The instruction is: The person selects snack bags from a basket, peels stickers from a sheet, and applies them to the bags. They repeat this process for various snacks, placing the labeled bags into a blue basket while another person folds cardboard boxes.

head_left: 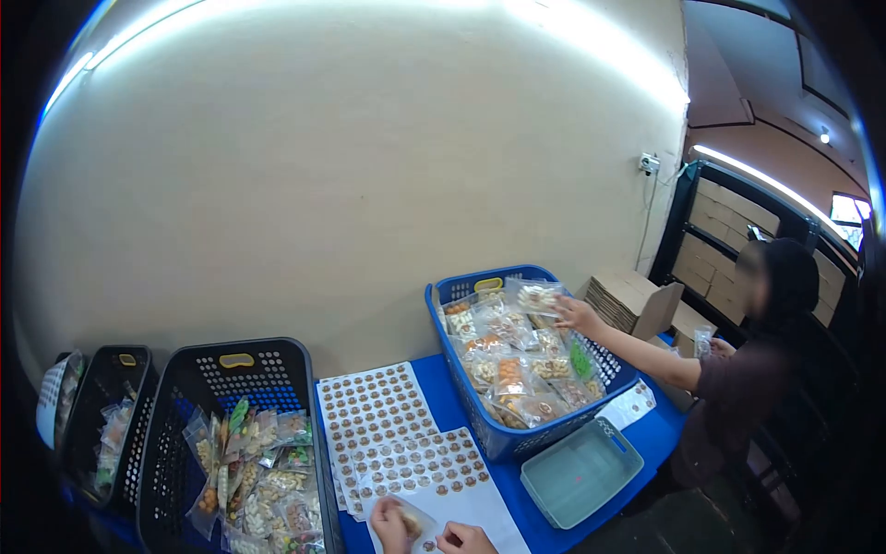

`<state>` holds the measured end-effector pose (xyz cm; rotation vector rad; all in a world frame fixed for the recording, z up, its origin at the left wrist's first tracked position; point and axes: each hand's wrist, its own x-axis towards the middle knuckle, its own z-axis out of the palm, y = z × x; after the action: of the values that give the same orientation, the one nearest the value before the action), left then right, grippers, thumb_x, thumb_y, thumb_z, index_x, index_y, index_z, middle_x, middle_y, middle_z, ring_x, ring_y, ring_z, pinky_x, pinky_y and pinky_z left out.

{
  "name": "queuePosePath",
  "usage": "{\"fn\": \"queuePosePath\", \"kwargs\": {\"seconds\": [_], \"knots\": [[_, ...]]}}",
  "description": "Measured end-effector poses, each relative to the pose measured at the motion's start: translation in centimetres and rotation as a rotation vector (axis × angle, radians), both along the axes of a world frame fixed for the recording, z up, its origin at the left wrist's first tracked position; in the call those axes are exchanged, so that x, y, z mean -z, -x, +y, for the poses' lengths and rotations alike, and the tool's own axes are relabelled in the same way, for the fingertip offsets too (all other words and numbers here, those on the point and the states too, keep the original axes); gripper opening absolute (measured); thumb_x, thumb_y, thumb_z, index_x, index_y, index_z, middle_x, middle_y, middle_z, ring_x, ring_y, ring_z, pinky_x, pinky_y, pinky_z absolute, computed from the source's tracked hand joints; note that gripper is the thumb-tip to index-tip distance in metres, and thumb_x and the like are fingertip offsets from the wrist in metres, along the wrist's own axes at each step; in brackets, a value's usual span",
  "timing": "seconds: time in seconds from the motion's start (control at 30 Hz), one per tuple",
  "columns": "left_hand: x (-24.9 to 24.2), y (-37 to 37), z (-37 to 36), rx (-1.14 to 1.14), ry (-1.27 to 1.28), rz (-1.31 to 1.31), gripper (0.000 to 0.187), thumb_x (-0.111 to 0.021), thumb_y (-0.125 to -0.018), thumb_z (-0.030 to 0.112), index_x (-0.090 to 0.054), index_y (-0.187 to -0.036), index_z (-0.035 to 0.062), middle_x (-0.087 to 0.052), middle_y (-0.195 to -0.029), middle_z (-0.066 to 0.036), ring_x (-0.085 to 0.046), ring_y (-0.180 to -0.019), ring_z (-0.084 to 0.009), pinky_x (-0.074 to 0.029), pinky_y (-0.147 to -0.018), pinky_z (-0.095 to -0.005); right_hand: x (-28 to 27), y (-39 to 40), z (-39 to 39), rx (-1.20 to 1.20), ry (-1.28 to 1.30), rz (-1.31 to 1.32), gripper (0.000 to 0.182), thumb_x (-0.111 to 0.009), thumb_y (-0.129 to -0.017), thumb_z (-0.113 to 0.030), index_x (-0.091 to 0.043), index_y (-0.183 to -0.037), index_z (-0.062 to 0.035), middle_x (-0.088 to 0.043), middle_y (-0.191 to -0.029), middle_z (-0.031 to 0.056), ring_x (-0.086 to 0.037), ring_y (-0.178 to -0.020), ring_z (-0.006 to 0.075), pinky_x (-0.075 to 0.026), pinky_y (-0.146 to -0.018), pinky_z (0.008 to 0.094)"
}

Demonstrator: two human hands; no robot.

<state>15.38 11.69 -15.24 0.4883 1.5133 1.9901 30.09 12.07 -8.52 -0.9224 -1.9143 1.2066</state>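
Low in the view, my left hand (pixel 391 526) is closed on a small clear snack packet (pixel 417 523), held over the sticker sheets. My right hand (pixel 464 539) is beside it with fingers pinched; what they hold, if anything, is too small to tell. Beneath both hands lie white sheets of round brown stickers (pixel 438 466), part of the front sheet bare. Another full sticker sheet (pixel 369 406) lies behind. To the left, a black basket (pixel 318 434) holds many snack packets (pixel 268 480).
A blue basket (pixel 480 434) full of packets stands right of the sheets, near an empty pale green tray (pixel 581 475). A person (pixel 738 388) at the right reaches a hand into the blue basket, holding a packet. Another black basket (pixel 78 452) is far left; cardboard (pixel 637 300) stands behind.
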Motion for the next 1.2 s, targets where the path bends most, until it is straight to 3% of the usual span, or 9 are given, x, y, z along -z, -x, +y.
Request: {"fn": "queuePosePath", "kwargs": {"seconds": [0.1,0.2,0.4,0.5,0.6,0.63,0.73,0.9,1.2], "knots": [[-2.7,2.3,0.6,-0.106,-0.158,-0.227,0.020,-0.041,-0.090,0.024,-0.046,-0.076,0.0110,-0.042,-0.066,0.004,-0.040,-0.059,-0.0046,-0.035,-0.056,-0.0179,2.1,-1.9,0.6,-0.135,0.011,-0.039,0.018,-0.060,-0.075,-0.017,-0.052,-0.074,-0.0013,-0.051,-0.055,0.0094,-0.046,-0.048,0.0130,-0.038,-0.046,0.0275],[-3.0,1.9,1.4,0.123,-0.352,-0.261,0.015,-0.043,-0.088,0.020,-0.045,-0.077,0.0089,-0.043,-0.067,0.002,-0.042,-0.065,-0.0106,-0.037,-0.069,-0.0230,6.1,-3.7,2.5,-0.113,0.533,0.151,0.017,-0.054,-0.081,-0.020,-0.054,-0.079,-0.0034,-0.055,-0.063,0.0046,-0.048,-0.051,0.0118,-0.040,-0.049,0.0250],[-6.0,-8.4,6.5,0.680,-0.674,-1.257,0.024,-0.038,-0.087,0.028,-0.051,-0.076,0.0101,-0.045,-0.066,0.003,-0.040,-0.066,-0.0109,-0.030,-0.085,-0.0328,2.2,-9.4,8.9,-0.381,0.886,0.320,0.025,-0.054,-0.083,-0.029,-0.056,-0.086,-0.0044,-0.055,-0.071,0.0030,-0.052,-0.066,0.0096,-0.042,-0.059,0.0232],[-5.4,-11.3,10.4,0.780,-0.699,-1.158,0.037,-0.032,-0.089,0.037,-0.054,-0.091,0.0076,-0.054,-0.079,-0.001,-0.047,-0.079,-0.0140,-0.030,-0.090,-0.0374,1.8,-12.7,12.6,-0.429,0.745,0.352,0.019,-0.058,-0.081,-0.024,-0.055,-0.077,-0.0055,-0.053,-0.068,0.0008,-0.049,-0.060,0.0081,-0.040,-0.055,0.0222],[-8.6,-14.1,12.0,0.570,-0.164,-0.514,0.051,-0.028,-0.088,0.046,-0.050,-0.108,0.0043,-0.056,-0.099,-0.007,-0.047,-0.101,-0.0204,-0.029,-0.095,-0.0427,-1.3,-15.9,15.5,-0.195,0.750,0.531,0.019,-0.059,-0.081,-0.022,-0.052,-0.072,-0.0064,-0.051,-0.065,-0.0003,-0.046,-0.056,0.0064,-0.037,-0.050,0.0203],[-8.3,-14.9,12.2,0.655,-0.303,-0.569,0.051,-0.037,-0.088,0.041,-0.044,-0.117,0.0009,-0.051,-0.112,-0.011,-0.042,-0.112,-0.0214,-0.031,-0.095,-0.0405,-1.5,-16.9,16.6,-0.168,0.666,0.539,0.019,-0.059,-0.081,-0.022,-0.052,-0.072,-0.0067,-0.051,-0.065,-0.0004,-0.046,-0.057,0.0061,-0.037,-0.050,0.0199],[-3.2,-16.7,12.4,0.706,0.199,0.123,0.041,-0.047,-0.086,0.029,-0.047,-0.113,-0.0018,-0.053,-0.109,-0.010,-0.046,-0.105,-0.0166,-0.036,-0.090,-0.0330,-2.2,-18.9,19.0,-0.112,0.480,0.507,0.018,-0.058,-0.081,-0.022,-0.050,-0.073,-0.0070,-0.051,-0.065,-0.0002,-0.045,-0.057,0.0056,-0.037,-0.050,0.0192],[-6.7,-18.2,15.1,0.373,-0.012,0.218,0.030,-0.045,-0.088,0.025,-0.053,-0.098,-0.0024,-0.057,-0.086,-0.003,-0.051,-0.075,-0.0086,-0.042,-0.067,-0.0231,-1.4,-19.4,20.0,-0.173,0.386,0.270,0.018,-0.056,-0.082,-0.021,-0.052,-0.084,-0.0030,-0.055,-0.074,0.0035,-0.051,-0.065,0.0086,-0.041,-0.056,0.0222],[-11.2,-16.1,19.0,0.183,-0.443,0.486,0.030,-0.045,-0.087,0.024,-0.043,-0.106,-0.0001,-0.052,-0.100,-0.010,-0.052,-0.092,-0.0175,-0.044,-0.078,-0.0297,1.6,-22.8,21.8,-0.071,0.288,0.157,0.017,-0.054,-0.083,-0.016,-0.054,-0.092,-0.0013,-0.058,-0.077,0.0056,-0.055,-0.070,0.0113,-0.044,-0.060,0.0252]]}}
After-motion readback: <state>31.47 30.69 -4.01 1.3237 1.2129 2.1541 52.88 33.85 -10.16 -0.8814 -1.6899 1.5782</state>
